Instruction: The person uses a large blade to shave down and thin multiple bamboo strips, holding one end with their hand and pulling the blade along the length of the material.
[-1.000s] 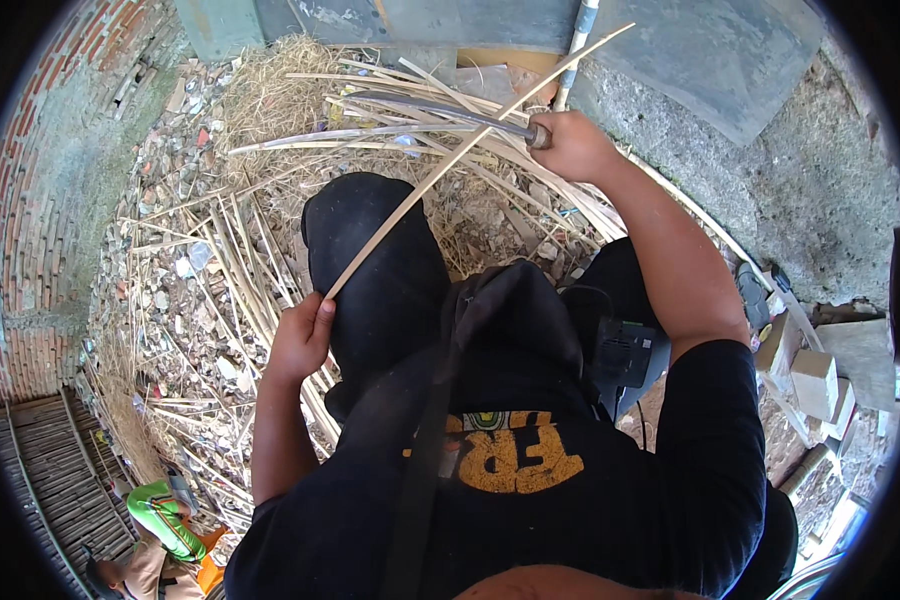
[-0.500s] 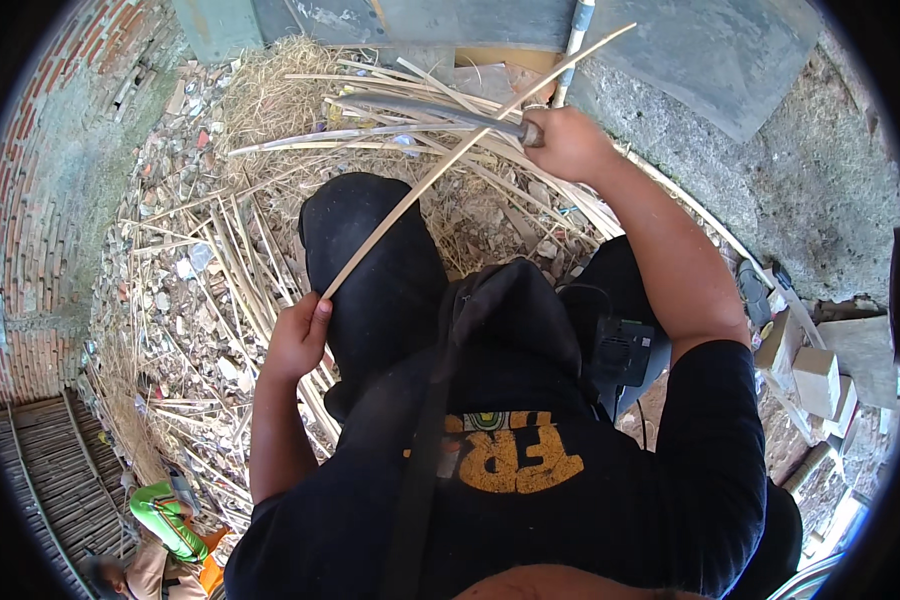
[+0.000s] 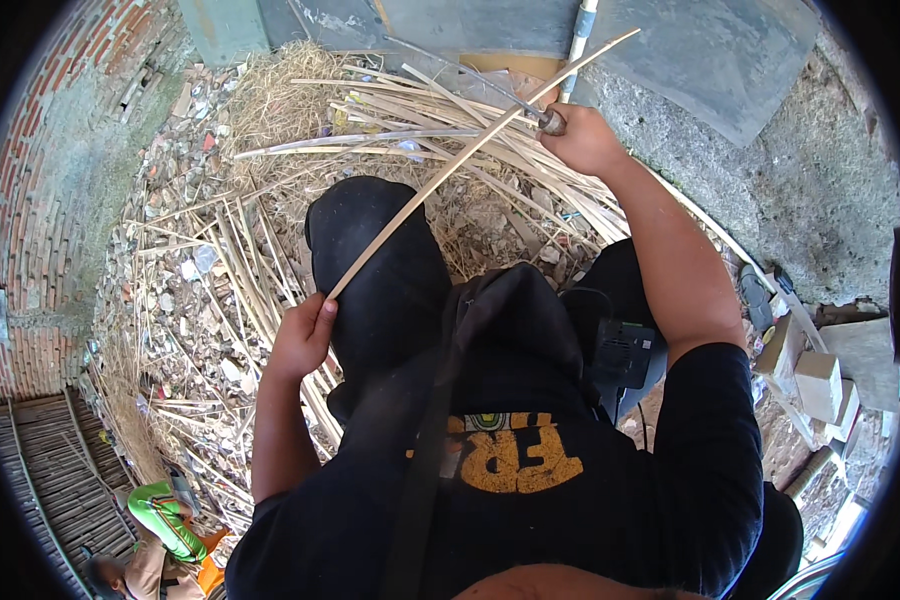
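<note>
My left hand [image 3: 305,335] is closed on the near end of a long, thin, pale wooden strip [image 3: 420,201], apparently bamboo, with its thumb along the top. The strip slants over my left knee [image 3: 375,225] up to the far right. My right hand [image 3: 582,140] grips the short brown handle of a long knife [image 3: 552,122] beside the strip's far part. Its blade points to the far left and looks thin, nearly edge-on. The blade crosses the strip; whether they touch I cannot tell.
Many pale strips [image 3: 370,137] lie piled ahead of my knees, with dry fibre shavings [image 3: 280,95] beside them. Rubble covers the ground at left, below a brick wall [image 3: 40,220]. Wood blocks [image 3: 818,385] lie at right. Another person [image 3: 165,525] sits at the lower left.
The knife has turned from showing its broad side to nearly edge-on, its tip swinging farther away. My right hand has shifted slightly right. The strip and my left hand have hardly moved.
</note>
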The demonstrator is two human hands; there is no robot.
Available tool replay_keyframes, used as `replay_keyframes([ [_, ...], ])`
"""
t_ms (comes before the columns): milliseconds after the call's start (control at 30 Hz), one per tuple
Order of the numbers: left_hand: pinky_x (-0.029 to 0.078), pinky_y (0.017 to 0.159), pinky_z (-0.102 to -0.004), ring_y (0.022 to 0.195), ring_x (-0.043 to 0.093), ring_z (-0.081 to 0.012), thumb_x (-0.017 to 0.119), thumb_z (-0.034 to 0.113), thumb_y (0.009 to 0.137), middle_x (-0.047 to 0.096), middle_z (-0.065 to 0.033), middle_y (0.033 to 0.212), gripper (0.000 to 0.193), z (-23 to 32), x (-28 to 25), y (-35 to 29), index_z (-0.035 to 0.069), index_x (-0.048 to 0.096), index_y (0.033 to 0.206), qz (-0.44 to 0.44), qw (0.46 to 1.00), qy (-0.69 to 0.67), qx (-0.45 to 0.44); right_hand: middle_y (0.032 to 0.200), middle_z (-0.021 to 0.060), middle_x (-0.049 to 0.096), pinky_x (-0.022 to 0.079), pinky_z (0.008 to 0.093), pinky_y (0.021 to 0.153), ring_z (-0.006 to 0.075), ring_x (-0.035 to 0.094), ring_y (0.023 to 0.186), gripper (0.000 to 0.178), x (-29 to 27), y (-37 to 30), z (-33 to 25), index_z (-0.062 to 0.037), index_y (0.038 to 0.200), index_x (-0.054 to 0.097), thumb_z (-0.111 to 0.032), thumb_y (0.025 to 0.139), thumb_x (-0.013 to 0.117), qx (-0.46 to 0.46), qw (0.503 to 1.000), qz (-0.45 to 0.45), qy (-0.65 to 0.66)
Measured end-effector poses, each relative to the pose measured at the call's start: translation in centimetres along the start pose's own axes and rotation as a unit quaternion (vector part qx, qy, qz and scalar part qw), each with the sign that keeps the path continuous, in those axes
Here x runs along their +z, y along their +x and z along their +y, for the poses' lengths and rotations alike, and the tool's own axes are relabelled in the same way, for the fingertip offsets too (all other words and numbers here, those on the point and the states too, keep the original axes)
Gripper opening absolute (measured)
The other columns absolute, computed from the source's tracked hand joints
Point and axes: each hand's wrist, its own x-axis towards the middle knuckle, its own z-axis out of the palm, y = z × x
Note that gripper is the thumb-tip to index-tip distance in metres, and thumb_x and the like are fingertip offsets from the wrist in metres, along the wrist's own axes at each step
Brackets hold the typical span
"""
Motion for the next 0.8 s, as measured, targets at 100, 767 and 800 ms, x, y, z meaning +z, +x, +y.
replay_keyframes([
  [100,0.042,0.055,-0.0373,0.055,0.050,-0.0201,0.051,0.038,0.107,0.051,-0.0117,0.060,0.046,-0.3,0.3,0.1,0.000,0.052,0.080,0.007,1.000,0.002,0.004,0.077,0.0194,0.069,0.053,0.0446,0.071,0.0369,0.068,0.073,0.029,0.2,0.0,0.1,-0.0041,0.101,0.072,-0.028,0.085,0.073,0.004,1.000,0.021,0.015],
  [767,0.044,0.050,-0.0351,0.053,0.053,-0.0174,0.048,0.038,0.108,0.049,-0.0084,0.061,0.046,-0.7,0.0,0.3,0.001,0.049,0.080,-0.013,1.000,-0.007,0.022,0.073,0.0167,0.069,0.056,0.0440,0.068,0.0355,0.069,0.068,0.036,0.0,0.0,0.5,-0.0139,0.115,0.073,-0.032,0.085,0.077,-0.050,0.994,0.088,-0.042],
  [800,0.044,0.050,-0.0352,0.054,0.053,-0.0171,0.048,0.038,0.108,0.048,-0.0085,0.061,0.046,-0.4,0.0,0.3,0.001,0.049,0.080,-0.017,0.999,-0.022,0.016,0.072,0.0167,0.069,0.056,0.0440,0.068,0.0355,0.069,0.068,0.036,0.1,0.0,0.5,-0.0139,0.116,0.073,-0.032,0.085,0.077,-0.053,0.993,0.090,-0.045],
])
